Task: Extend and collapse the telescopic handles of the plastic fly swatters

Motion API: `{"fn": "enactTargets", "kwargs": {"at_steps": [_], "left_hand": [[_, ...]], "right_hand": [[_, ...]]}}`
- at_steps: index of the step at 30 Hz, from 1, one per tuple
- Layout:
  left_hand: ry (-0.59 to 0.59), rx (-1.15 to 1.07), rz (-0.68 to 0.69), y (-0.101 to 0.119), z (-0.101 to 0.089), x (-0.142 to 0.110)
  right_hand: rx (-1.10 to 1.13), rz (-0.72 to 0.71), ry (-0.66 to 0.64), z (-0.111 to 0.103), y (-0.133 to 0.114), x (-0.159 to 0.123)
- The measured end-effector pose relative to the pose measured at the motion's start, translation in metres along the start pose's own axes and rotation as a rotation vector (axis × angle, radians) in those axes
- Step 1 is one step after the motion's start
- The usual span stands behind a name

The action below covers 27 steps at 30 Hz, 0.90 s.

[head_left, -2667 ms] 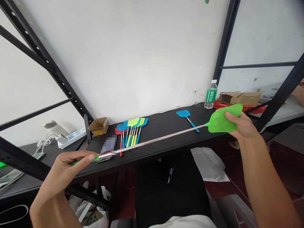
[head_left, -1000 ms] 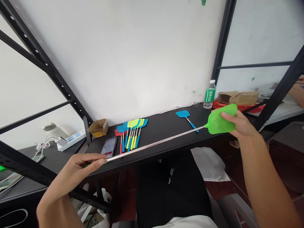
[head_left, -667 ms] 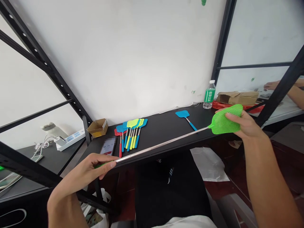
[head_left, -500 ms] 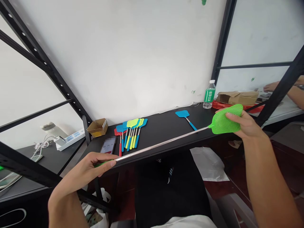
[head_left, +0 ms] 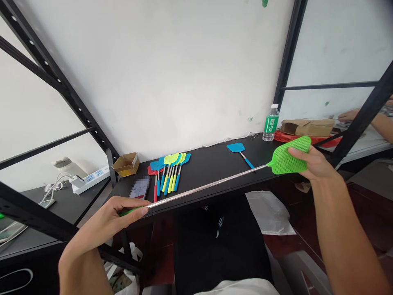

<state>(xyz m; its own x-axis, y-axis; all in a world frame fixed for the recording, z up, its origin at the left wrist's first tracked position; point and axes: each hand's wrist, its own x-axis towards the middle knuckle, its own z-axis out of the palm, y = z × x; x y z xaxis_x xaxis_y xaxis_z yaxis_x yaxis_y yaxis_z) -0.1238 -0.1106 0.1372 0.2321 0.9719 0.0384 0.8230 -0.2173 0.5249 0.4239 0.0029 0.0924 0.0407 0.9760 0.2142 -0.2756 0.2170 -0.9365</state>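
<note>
Swatter first — the green fly swatter [head_left: 215, 183] hangs in mid-air across the middle of the frame, above the front edge of the black table [head_left: 211, 162]. Its long axis runs from lower left up to the right, mesh head pointing to the right edge, green grip to the lower left. Judge it light, with a thin drawn-out metal rod that will likely flex or slide in on itself, and a soft, bendy plastic head — so hold it at both ends, as you do. Your left hand [head_left: 115, 215] is closed round the grip, thumb along the rod; your right hand [head_left: 313, 164] pinches the mesh head. Behind, a bundle of swatters [head_left: 168, 172] lies left of centre, a lone blue swatter [head_left: 241, 151] near the water bottle [head_left: 270, 123].
</note>
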Motion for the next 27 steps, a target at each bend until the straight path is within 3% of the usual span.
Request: {"fn": "enactTargets", "kwargs": {"at_steps": [2,15,27], "left_hand": [[-0.038,0.001,-0.023,-0.001,-0.002,-0.001],[-0.009,0.026,-0.009,-0.008,-0.007,-0.007],[-0.024,0.042,0.001,0.004,-0.005,-0.006]], "right_hand": [[0.0,-0.001,-0.015,0.001,0.001,0.0],[0.008,0.023,-0.052,0.007,0.005,0.002],[-0.008,0.036,-0.073,0.015,0.008,0.002]]}}
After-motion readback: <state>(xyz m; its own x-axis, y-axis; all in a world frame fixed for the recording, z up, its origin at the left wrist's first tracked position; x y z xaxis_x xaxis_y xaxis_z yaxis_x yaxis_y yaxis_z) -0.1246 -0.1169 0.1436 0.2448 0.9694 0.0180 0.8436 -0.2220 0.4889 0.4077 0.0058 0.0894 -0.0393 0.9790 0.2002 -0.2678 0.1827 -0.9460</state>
